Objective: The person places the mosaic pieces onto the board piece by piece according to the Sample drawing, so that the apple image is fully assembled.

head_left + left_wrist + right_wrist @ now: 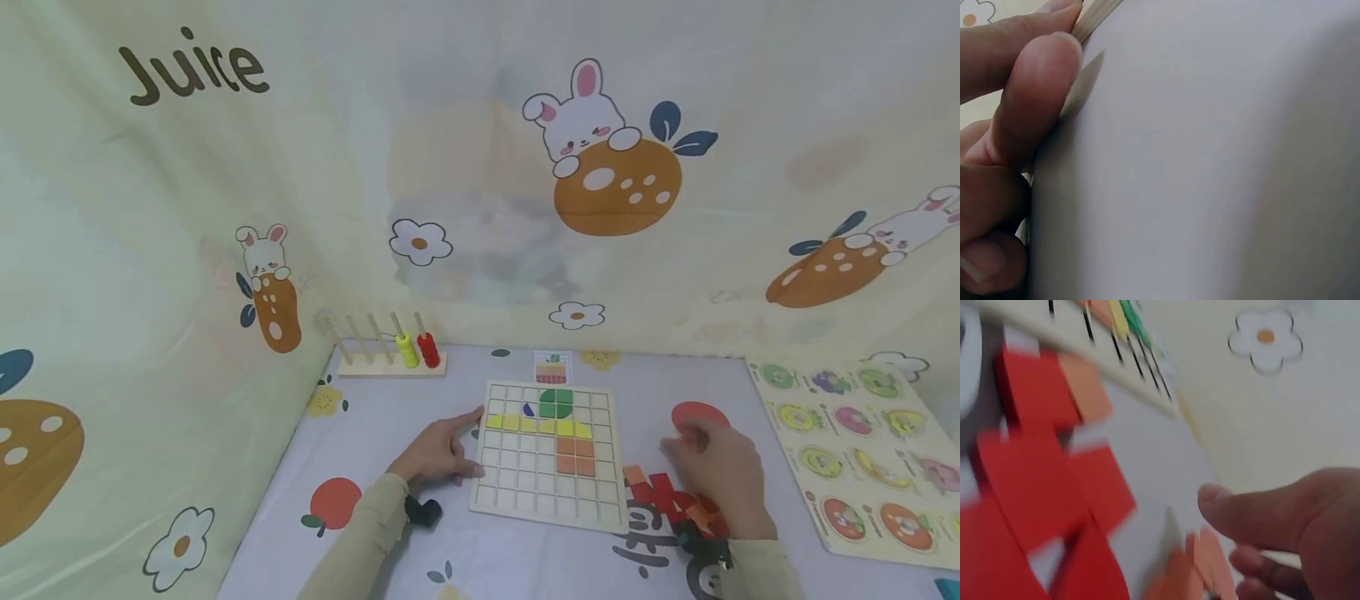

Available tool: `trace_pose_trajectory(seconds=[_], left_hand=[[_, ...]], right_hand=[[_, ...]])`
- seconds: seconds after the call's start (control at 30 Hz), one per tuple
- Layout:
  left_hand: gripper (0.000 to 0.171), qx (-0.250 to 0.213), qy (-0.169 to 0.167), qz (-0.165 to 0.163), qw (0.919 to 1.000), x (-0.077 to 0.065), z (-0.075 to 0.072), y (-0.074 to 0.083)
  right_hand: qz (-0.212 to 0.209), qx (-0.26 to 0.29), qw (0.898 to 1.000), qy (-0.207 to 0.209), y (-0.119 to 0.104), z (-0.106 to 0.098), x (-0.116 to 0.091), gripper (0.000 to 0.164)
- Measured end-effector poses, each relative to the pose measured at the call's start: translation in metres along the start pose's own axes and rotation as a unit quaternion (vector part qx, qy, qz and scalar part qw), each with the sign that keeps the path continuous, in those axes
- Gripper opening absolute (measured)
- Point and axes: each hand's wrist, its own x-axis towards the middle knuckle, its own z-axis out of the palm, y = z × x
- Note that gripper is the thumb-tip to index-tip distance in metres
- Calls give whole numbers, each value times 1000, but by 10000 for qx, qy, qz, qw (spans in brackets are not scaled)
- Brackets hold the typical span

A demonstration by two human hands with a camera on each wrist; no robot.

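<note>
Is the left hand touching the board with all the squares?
Touching: the head view shows the left hand with fingers against the side of the board.

On my feed I've got a pale gridded board (pixel 525 483), green/yellow/orange/blue pieces (pixel 566 447), red and orange loose blocks (pixel 663 490), plus a cream bunny-print backdrop (pixel 480 150) lol.

Printed tablecloth (pixel 540 571), gridded board (pixel 517 483), red blocks (pixel 663 493), apparently fruit board (pixel 832 440)

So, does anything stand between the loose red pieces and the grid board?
Only an orange piece, between the red pieces and the grid board, near its right edge. The left hand is at the opposite edge.
</note>
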Motion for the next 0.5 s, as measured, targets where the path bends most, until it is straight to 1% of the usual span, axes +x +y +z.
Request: trace_pose_trajectory(seconds=[0.1, 0.17, 0.23, 0.3, 0.4, 0.5], left_hand=[[102, -59, 4, 21, 10000, 0, 0, 0], [102, -66, 4, 25, 10000, -1, -1, 0], [102, -54, 13, 35, 10000, -1, -1, 0], [102, -1, 23, 31, 10000, -1, 0, 0], [102, 58, 42, 51, 10000, 0, 1, 0], [103, 88, 40, 58, 9999, 0, 1, 0]], right_hand=[[232, -111, 9997, 26, 14, -3, 4, 65], [286, -122, 9995, -10, 18, -3, 5, 68], [270, -135, 9995, -35, 18, -1, 6, 68], [242, -165, 9996, -22, 17, 2, 6, 65], [240, -188, 9995, 3, 14, 4, 6, 57], [305, -157, 9994, -15, 12, 5, 5, 52]])
